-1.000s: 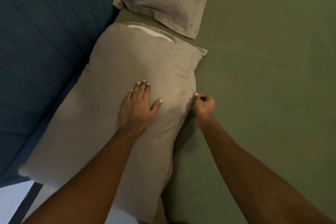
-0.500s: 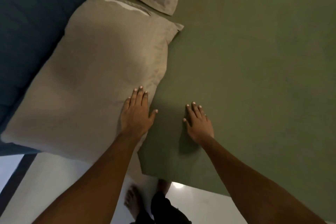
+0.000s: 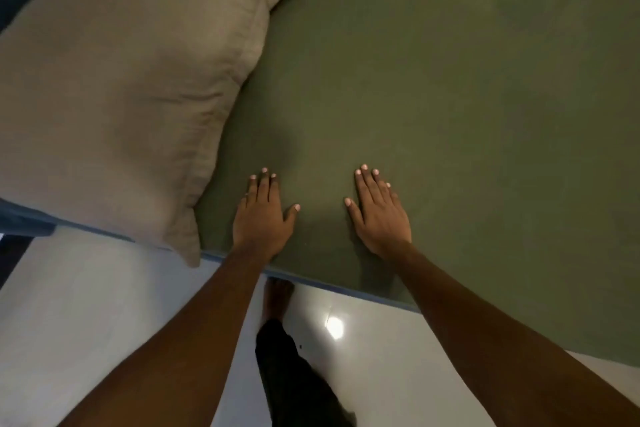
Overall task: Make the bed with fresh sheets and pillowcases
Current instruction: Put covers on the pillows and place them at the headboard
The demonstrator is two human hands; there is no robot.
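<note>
Hands have left the pillow [image 3: 121,97]. 1 second ago the left hand [image 3: 263,218] pressed it and the right hand [image 3: 381,218] pinched its edge. Now both lie flat, fingers straight, on the green sheet [image 3: 467,80] just beside it. Pillow looks done; smoothing seems next.

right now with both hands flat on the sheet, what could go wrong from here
1. A corner of the pillow hangs past the bed edge beside the left hand; a sideways sweep might knock it to the floor.
2. With the right hand pressing the sheet near that edge, leaning hard over a bare foot on the glossy floor could mean a slip.
</note>
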